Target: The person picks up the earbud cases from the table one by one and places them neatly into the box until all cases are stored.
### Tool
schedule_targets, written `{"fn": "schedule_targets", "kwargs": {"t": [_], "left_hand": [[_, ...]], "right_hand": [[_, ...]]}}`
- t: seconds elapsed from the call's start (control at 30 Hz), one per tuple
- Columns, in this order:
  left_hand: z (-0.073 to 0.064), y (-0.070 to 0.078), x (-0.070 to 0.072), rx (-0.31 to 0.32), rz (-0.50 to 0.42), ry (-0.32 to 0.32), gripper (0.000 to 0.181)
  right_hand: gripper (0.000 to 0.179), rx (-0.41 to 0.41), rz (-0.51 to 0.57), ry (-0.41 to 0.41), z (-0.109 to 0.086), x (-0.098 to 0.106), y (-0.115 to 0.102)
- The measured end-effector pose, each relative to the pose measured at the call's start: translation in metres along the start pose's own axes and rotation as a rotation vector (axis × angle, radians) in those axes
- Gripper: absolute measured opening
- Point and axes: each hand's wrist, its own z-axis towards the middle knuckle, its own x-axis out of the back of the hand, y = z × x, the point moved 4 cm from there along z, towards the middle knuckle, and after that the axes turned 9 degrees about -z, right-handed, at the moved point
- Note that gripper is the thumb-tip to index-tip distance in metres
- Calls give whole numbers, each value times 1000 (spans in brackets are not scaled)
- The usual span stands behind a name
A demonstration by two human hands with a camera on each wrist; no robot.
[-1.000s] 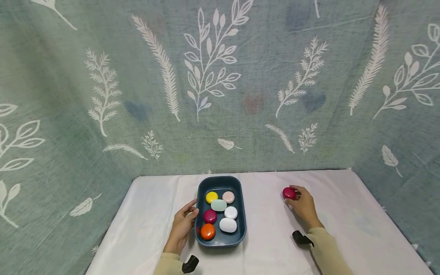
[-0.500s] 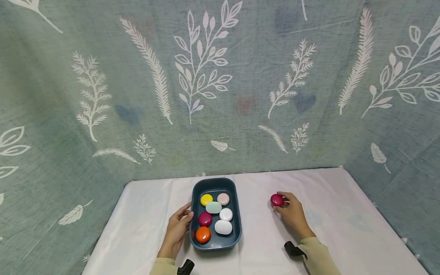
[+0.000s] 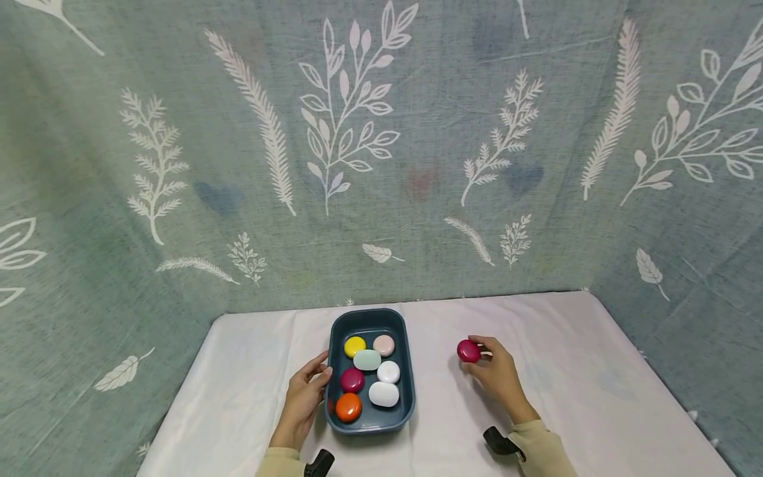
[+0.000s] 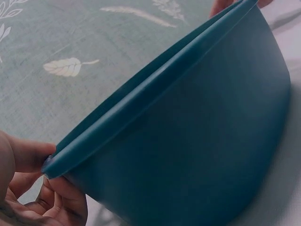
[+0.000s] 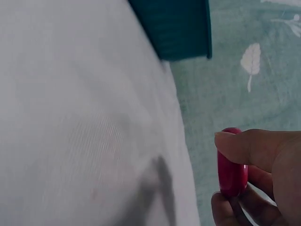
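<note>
In the head view a dark blue rectangular tray stands upright on the white cloth. My left hand grips its left rim; the left wrist view shows the thumb over the rim and curled fingers beneath. Inside lie glossy rounded pieces: a yellow disc, a pink disc, a pale green oval, a dark red disc, a white disc, a white oval and an orange disc. Right of the tray, my right hand pinches another dark red disc between thumb and fingers.
White cloth covers the table, with a shadow under my right hand. Grey-green curtains with white leaf prints rise behind and at both sides. Each wrist wears a black camera mount, such as the right mount.
My right hand has moved left, closer to the tray, carrying the dark red disc. My left hand keeps its grip on the rim. The head view has shifted slightly.
</note>
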Motion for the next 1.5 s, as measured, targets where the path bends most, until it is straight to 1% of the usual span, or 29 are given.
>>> {"fn": "schedule_targets", "kwargs": {"t": [0.07, 0.13, 0.3, 0.43, 0.77, 0.93, 1.17, 1.27, 1.4, 1.5], "left_hand": [[-1, 1, 0, 1, 4, 1, 48], [-1, 1, 0, 0, 8, 0, 48], [-1, 1, -1, -7, 3, 1, 48], [-1, 1, -1, -5, -4, 5, 47], [-1, 0, 0, -5, -5, 17, 47], [0, 0, 0, -7, -8, 21, 47], [-1, -1, -1, -10, -15, 30, 46], [-2, 0, 0, -8, -19, 29, 46], [-1, -1, 0, 3, -19, 26, 46], [0, -2, 0, 7, -16, 23, 46]], "right_hand": [[52, 22, 20, 0, -1, -4, -6], [53, 25, 44, -11, -2, -9, -12], [53, 28, 83, -59, -2, -24, -24], [53, 47, 103, -84, -3, -33, -35], [53, 98, 138, -93, -6, -35, -65], [53, 116, 147, -115, -5, -37, -76], [56, 102, 130, -201, -6, -44, -88], [56, 127, 128, -244, -6, -46, -94], [53, 188, 121, -304, -4, -48, -104], [50, 216, 116, -357, -1, -52, -111]]}}
